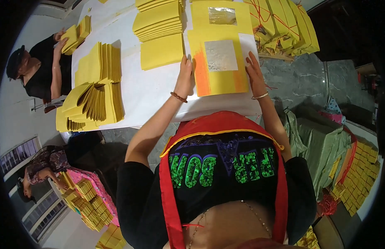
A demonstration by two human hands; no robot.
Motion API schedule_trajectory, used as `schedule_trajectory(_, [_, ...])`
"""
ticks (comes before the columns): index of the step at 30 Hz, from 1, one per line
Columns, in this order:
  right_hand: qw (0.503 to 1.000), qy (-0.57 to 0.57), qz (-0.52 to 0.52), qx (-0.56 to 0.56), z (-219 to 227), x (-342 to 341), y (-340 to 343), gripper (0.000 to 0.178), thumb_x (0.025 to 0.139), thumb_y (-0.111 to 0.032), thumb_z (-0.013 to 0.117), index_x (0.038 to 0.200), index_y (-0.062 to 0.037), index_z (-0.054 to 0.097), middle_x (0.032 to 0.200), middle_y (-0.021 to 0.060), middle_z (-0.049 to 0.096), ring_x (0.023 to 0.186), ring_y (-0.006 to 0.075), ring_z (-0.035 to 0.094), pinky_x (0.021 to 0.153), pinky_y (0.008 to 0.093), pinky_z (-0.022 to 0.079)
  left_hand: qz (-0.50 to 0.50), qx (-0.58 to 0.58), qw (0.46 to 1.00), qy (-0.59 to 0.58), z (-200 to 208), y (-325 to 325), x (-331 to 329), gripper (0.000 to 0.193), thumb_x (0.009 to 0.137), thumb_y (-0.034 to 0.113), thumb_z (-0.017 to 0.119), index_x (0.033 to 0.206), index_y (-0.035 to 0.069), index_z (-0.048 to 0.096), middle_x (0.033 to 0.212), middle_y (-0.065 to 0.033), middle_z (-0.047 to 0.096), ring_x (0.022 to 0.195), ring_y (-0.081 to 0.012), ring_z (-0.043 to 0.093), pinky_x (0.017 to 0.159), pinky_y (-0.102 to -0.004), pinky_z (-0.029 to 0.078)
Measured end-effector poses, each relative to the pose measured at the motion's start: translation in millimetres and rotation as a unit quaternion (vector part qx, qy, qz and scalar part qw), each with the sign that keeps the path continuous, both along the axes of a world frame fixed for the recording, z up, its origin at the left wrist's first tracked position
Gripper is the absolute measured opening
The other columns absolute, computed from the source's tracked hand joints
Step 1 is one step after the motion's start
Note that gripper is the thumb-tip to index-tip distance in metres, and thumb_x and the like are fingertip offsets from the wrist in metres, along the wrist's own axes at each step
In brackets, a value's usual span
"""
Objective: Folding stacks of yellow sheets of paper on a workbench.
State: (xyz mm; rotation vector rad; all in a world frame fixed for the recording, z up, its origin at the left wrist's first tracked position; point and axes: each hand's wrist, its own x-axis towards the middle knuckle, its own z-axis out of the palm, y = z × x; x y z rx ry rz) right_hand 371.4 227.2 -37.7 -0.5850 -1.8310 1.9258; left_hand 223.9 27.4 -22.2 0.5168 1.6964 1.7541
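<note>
A yellow paper sheet lies before me at the table's near edge, with a silver-white square on it and an orange band down its left side. My left hand is upright along the sheet's left edge, fingers stretched out. At the opposite edge my right hand has its fingers extended and slightly apart. Neither hand is wrapped round anything; whether the fingertips touch the paper is hard to tell. Just beyond lies another yellow sheet with a shiny silver patch. Left of my left hand sits a stack of folded yellow paper.
Bundles of folded yellow paper stand on the white table at left. Yellow packets tied with red string are at far right. Co-workers handle yellow paper at left. A green sack stands on the right.
</note>
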Motion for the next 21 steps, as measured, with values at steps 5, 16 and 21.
schedule_trajectory(5, [0.983,0.02,-0.013,-0.18,-15,-8,-12,0.057,0.096,-0.037,0.032,0.142,-0.0086,0.013,0.146,0.0088,0.018,0.133,0.0198,0.018,0.107,0.0312,0.018,0.019,0.041,0.998,-0.051,-1,3,11,0.066,0.093,0.041,0.037,0.137,-0.001,0.013,0.143,-0.0172,0.018,0.131,-0.0256,0.022,0.107,-0.0353,0.019])
schedule_trajectory(16, [0.998,0.004,0.059,-0.026,-31,2,21,0.052,0.093,-0.033,0.039,0.137,-0.007,0.028,0.142,0.0081,0.027,0.13,0.0202,0.025,0.107,0.0336,0.019,0.044,-0.118,0.954,0.271,16,-9,18,0.051,0.087,0.03,0.052,0.128,0.002,0.038,0.132,-0.0182,0.036,0.122,-0.029,0.034,0.102,-0.0381,0.027])
schedule_trajectory(21, [0.94,-0.003,0.116,0.32,3,13,26,0.037,0.085,-0.025,0.054,0.117,-0.0067,0.053,0.127,0.0078,0.048,0.122,0.0245,0.039,0.103,0.0361,0.027,-0.054,-0.12,0.848,0.513,42,-19,23,0.038,0.075,0.024,0.066,0.108,0.006,0.058,0.111,-0.012,0.054,0.105,-0.0286,0.046,0.09,-0.0396,0.035])
